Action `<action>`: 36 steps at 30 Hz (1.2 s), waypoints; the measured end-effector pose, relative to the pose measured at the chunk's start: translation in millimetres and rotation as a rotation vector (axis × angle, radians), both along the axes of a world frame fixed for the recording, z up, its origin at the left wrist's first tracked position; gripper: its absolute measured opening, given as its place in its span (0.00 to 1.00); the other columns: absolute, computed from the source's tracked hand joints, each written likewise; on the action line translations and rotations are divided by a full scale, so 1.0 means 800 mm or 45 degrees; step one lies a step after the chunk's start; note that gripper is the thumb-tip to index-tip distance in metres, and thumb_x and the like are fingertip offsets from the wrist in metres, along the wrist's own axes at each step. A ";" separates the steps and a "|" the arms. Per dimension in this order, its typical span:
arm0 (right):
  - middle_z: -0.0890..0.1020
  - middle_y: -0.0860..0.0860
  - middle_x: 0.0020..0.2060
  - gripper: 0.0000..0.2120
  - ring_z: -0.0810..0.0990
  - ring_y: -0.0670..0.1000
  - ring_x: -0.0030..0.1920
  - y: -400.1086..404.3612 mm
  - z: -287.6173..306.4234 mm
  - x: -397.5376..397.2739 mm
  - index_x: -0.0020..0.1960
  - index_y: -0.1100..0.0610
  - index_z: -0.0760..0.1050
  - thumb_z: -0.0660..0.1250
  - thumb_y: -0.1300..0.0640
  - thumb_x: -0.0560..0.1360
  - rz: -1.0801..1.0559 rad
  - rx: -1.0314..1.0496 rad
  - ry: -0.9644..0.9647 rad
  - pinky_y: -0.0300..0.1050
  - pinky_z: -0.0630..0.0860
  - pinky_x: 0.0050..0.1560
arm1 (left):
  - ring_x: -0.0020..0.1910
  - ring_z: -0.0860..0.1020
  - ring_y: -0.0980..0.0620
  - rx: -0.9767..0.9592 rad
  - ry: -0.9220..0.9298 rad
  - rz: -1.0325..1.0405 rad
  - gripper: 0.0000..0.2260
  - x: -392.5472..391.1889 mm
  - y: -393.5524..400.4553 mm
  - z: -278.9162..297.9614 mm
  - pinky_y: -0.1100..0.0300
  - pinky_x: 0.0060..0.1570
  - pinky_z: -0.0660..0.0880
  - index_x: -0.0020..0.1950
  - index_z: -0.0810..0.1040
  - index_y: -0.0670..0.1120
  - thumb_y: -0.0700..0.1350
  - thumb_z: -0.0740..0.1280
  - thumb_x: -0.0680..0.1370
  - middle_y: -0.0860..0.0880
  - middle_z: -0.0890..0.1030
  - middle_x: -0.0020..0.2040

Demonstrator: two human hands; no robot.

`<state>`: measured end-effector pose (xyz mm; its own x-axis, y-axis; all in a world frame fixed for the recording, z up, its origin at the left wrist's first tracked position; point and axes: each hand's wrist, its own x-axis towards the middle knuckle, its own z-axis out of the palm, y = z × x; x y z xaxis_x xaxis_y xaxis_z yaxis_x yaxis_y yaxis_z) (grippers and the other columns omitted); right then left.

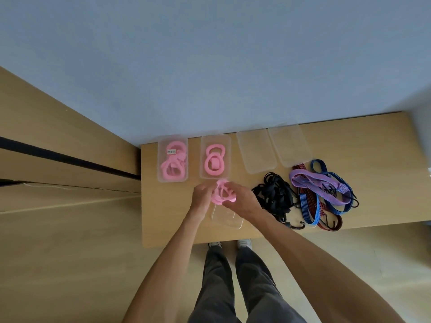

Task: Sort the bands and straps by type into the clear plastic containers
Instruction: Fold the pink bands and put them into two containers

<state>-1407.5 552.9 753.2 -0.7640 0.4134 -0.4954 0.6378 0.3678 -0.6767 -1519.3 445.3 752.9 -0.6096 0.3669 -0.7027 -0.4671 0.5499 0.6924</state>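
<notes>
- Both hands, my left hand (201,194) and right hand (242,199), grip a pink band (222,191) above a clear container (229,220) on the table (373,141).
- Beside me lie black straps (275,194) and colored cords (324,192).

Single head-worn wide-angle view, looking steeply down from above, table (373,136) at mid-frame against the wall (210,54), person's forearms reaching in from the bottom edge — legs and shoes below, moderate distance, edges bowed by the lens.
</notes>
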 end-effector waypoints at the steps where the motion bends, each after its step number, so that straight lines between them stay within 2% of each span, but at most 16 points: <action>1: 0.84 0.52 0.54 0.25 0.81 0.50 0.50 -0.003 0.002 -0.006 0.66 0.54 0.74 0.75 0.53 0.72 -0.045 -0.053 0.012 0.42 0.76 0.51 | 0.30 0.75 0.57 0.059 -0.041 -0.025 0.12 -0.002 0.001 0.004 0.66 0.36 0.71 0.46 0.84 0.35 0.44 0.68 0.74 0.47 0.81 0.34; 4: 0.84 0.50 0.46 0.19 0.82 0.50 0.45 -0.008 0.005 -0.020 0.61 0.53 0.76 0.74 0.51 0.73 -0.181 -0.102 -0.031 0.46 0.80 0.46 | 0.28 0.76 0.58 0.120 -0.116 -0.084 0.08 -0.006 0.004 0.008 0.70 0.34 0.71 0.44 0.85 0.36 0.38 0.69 0.71 0.47 0.81 0.31; 7: 0.81 0.51 0.36 0.04 0.79 0.53 0.39 -0.006 -0.001 -0.028 0.46 0.55 0.79 0.67 0.56 0.76 -0.339 -0.071 -0.060 0.42 0.71 0.35 | 0.42 0.81 0.52 -0.044 0.070 -0.127 0.09 -0.009 0.008 -0.001 0.59 0.45 0.77 0.43 0.86 0.41 0.34 0.65 0.72 0.46 0.85 0.41; 8: 0.80 0.51 0.34 0.05 0.78 0.54 0.37 -0.006 -0.003 -0.029 0.42 0.56 0.79 0.66 0.59 0.76 -0.407 -0.071 -0.065 0.42 0.69 0.33 | 0.46 0.81 0.50 -0.148 0.171 -0.168 0.08 -0.010 0.007 -0.005 0.57 0.48 0.76 0.45 0.85 0.43 0.36 0.66 0.73 0.48 0.85 0.45; 10: 0.80 0.53 0.34 0.07 0.77 0.56 0.36 -0.004 -0.006 -0.025 0.41 0.60 0.77 0.63 0.62 0.77 -0.551 -0.085 -0.064 0.45 0.71 0.33 | 0.47 0.79 0.50 -0.317 0.300 -0.234 0.05 -0.009 0.005 -0.011 0.56 0.46 0.75 0.50 0.80 0.45 0.40 0.67 0.76 0.51 0.82 0.47; 12: 0.82 0.57 0.37 0.07 0.79 0.58 0.39 -0.001 -0.008 -0.019 0.46 0.63 0.78 0.62 0.61 0.78 -0.647 -0.079 -0.062 0.51 0.76 0.39 | 0.42 0.76 0.49 -0.422 0.389 -0.335 0.01 -0.006 0.002 -0.018 0.56 0.40 0.72 0.45 0.75 0.46 0.41 0.67 0.76 0.51 0.78 0.41; 13: 0.82 0.58 0.38 0.08 0.80 0.58 0.39 0.001 -0.009 -0.016 0.47 0.63 0.78 0.62 0.60 0.78 -0.679 -0.071 -0.064 0.52 0.76 0.40 | 0.40 0.76 0.48 -0.470 0.419 -0.387 0.03 -0.004 0.002 -0.021 0.56 0.38 0.71 0.43 0.75 0.46 0.42 0.67 0.76 0.50 0.77 0.40; 17: 0.79 0.54 0.35 0.10 0.76 0.54 0.35 0.005 -0.009 -0.009 0.46 0.62 0.77 0.60 0.58 0.79 -0.797 -0.040 -0.061 0.43 0.69 0.31 | 0.42 0.78 0.49 -0.525 0.390 -0.445 0.04 0.001 -0.001 -0.030 0.58 0.36 0.72 0.49 0.80 0.45 0.44 0.66 0.77 0.48 0.81 0.45; 20: 0.75 0.52 0.33 0.11 0.72 0.51 0.33 0.008 -0.006 -0.007 0.45 0.63 0.77 0.58 0.60 0.80 -0.880 -0.034 -0.040 0.43 0.66 0.31 | 0.42 0.79 0.49 -0.535 0.419 -0.415 0.01 0.000 -0.004 -0.034 0.59 0.38 0.72 0.47 0.78 0.46 0.43 0.68 0.77 0.49 0.82 0.45; 23: 0.72 0.51 0.30 0.11 0.69 0.50 0.30 0.006 -0.001 -0.005 0.42 0.61 0.73 0.56 0.61 0.80 -0.847 -0.071 0.025 0.46 0.64 0.31 | 0.40 0.79 0.48 -0.559 0.472 -0.406 0.03 -0.001 -0.001 -0.034 0.59 0.34 0.71 0.42 0.77 0.46 0.42 0.69 0.75 0.48 0.81 0.43; 26: 0.71 0.52 0.29 0.12 0.67 0.49 0.28 0.001 0.004 -0.004 0.42 0.62 0.71 0.55 0.60 0.82 -0.719 -0.040 0.070 0.43 0.62 0.29 | 0.38 0.79 0.48 -0.556 0.526 -0.369 0.04 0.001 0.005 -0.029 0.60 0.30 0.69 0.40 0.76 0.45 0.39 0.69 0.74 0.49 0.80 0.40; 30: 0.74 0.52 0.31 0.11 0.69 0.50 0.30 -0.002 0.009 -0.007 0.43 0.61 0.72 0.56 0.59 0.81 -0.619 0.026 0.044 0.45 0.64 0.30 | 0.40 0.79 0.48 -0.546 0.565 -0.340 0.03 0.009 0.004 -0.023 0.53 0.39 0.78 0.45 0.76 0.44 0.39 0.70 0.75 0.49 0.80 0.42; 33: 0.73 0.50 0.29 0.10 0.69 0.49 0.30 -0.003 0.012 -0.006 0.37 0.59 0.72 0.61 0.60 0.77 -0.592 0.033 0.025 0.44 0.64 0.30 | 0.41 0.78 0.48 -0.544 0.604 -0.353 0.04 0.011 -0.003 -0.019 0.54 0.38 0.76 0.45 0.77 0.45 0.39 0.70 0.74 0.50 0.79 0.42; 36: 0.71 0.47 0.26 0.11 0.68 0.49 0.29 -0.006 0.015 -0.002 0.33 0.55 0.72 0.62 0.61 0.75 -0.591 0.053 0.035 0.43 0.63 0.29 | 0.44 0.77 0.48 -0.561 0.717 -0.383 0.03 0.009 -0.010 -0.017 0.54 0.39 0.76 0.44 0.78 0.46 0.39 0.70 0.74 0.51 0.74 0.47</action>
<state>-1409.5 548.1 765.4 -0.5062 0.7338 -0.4531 0.7234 0.0752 -0.6863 -1511.7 437.0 739.6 -0.8366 0.3318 -0.4359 0.1036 0.8771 0.4689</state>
